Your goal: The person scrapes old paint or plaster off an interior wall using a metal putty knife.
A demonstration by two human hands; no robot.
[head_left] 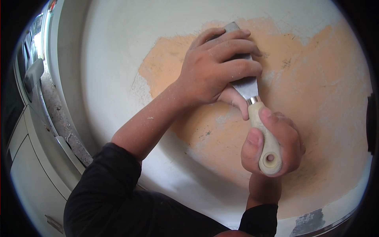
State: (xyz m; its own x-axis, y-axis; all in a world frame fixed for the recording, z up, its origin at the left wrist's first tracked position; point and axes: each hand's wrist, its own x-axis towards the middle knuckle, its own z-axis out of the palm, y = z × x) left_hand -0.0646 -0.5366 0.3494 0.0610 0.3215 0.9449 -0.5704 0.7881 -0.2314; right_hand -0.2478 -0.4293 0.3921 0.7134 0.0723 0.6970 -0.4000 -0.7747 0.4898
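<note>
My right hand [290,138] is closed around the pale handle of a putty knife [247,88], thumb on one side of the handle and fingers on the other. Its round hanging hole faces me. My left hand [215,69] lies across the metal blade, its fingers bent over it and the thumb down beside the ferrule. Much of the blade is hidden under those fingers; one end shows past them at the top. Both hands are over a tan-orange patch of filler [319,83], which has scratches, dark specks and pale smears, on a white, curved vehicle panel [114,59].
Along the left stands a pale vehicle [35,166] with a side mirror [34,73] and a door handle [54,223]. A strip of rough ground [65,122] runs between it and the panel. A grey bare spot [308,222] marks the panel's lower right edge.
</note>
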